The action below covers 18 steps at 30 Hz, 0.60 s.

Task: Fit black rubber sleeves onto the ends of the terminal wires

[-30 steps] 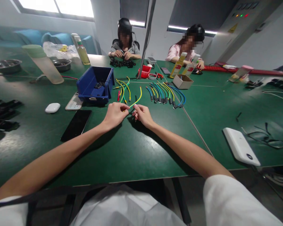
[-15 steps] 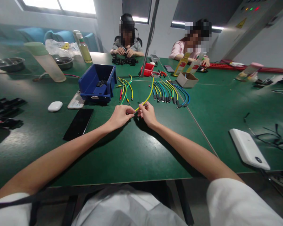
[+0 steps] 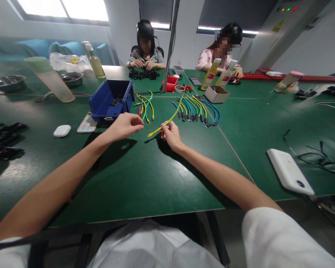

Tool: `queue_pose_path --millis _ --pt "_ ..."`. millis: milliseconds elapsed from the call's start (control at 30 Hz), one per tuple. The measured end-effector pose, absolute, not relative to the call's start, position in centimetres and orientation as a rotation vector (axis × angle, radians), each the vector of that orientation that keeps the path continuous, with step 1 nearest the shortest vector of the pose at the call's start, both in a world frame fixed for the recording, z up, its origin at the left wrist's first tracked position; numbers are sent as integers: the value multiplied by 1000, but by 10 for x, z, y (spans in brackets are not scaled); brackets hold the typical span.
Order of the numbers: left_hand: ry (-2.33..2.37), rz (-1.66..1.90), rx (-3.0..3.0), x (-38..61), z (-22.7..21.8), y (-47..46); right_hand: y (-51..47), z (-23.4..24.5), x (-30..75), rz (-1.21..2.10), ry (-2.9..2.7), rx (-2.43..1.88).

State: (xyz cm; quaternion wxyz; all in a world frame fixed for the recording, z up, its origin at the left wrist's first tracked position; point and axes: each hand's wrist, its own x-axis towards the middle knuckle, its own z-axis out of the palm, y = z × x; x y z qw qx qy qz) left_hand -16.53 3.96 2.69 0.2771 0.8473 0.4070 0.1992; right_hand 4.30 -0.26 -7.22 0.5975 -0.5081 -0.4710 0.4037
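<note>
My right hand (image 3: 171, 134) pinches a yellow-green wire (image 3: 171, 118) near its middle, above the green table (image 3: 145, 175). The wire's near end hangs free to the left, its far end points up and away. My left hand (image 3: 126, 125) is raised off the table to the left of the wire. Its fingers are curled together, and I cannot make out anything in them. It is close to the blue bin (image 3: 110, 99). A row of finished coloured wires (image 3: 197, 109) lies just beyond my right hand. A smaller bunch of yellow-green wires (image 3: 145, 105) lies beside the bin.
A black phone lies partly under my left arm, with a white earbud case (image 3: 61, 130) and a calculator (image 3: 85, 124) nearby. A white power bank (image 3: 289, 171) and glasses (image 3: 318, 159) lie at right. Two other people sit at the far side with bottles, a cardboard box (image 3: 216, 94) and a red tray (image 3: 170, 84).
My left hand has let go of the wire and moved left toward the blue bin. My right hand still holds the wire, whose near end now hangs free.
</note>
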Motion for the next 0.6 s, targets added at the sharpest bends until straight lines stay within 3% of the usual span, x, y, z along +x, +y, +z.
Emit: queue_pose_path --millis 200,367,600 --pt "1526 982 2350 -194 55 84 -1 -74 42 920 -1110 -1200" --pt "1753 882 2436 -211 51 150 -1 -75 42 897 -1133 -1208" --pt "1882 427 2442 -218 17 220 -2 -73 41 890 -1161 -1217"
